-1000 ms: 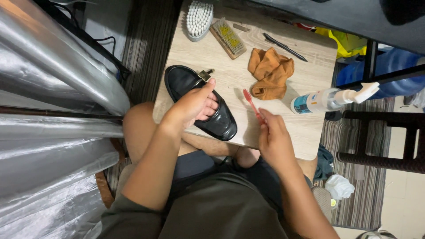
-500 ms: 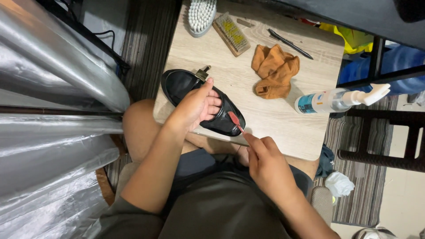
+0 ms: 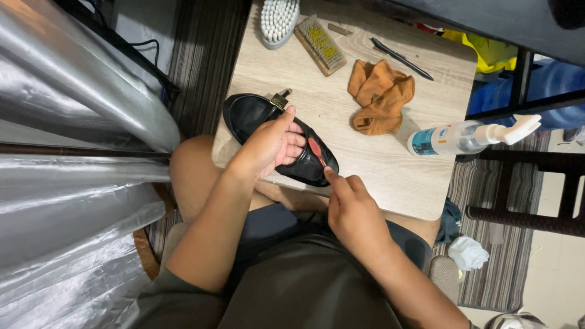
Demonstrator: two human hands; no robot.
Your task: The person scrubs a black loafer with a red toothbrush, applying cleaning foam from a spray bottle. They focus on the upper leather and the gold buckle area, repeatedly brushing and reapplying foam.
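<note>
A glossy black leather shoe (image 3: 259,125) with a metal buckle lies on its side at the near left edge of the pale wood-grain tabletop (image 3: 365,164). The left hand (image 3: 271,143) presses down on its upper, fingers spread over the leather. The right hand (image 3: 353,213) pinches a small red-headed brush (image 3: 316,150), its tip touching the shoe's toe. By my judgement the cleaning is midway: the leather already shines. The crumpled orange cloth (image 3: 381,94), white spray bottle (image 3: 457,137) and two bristle brushes (image 3: 298,27) lie untouched farther back.
</note>
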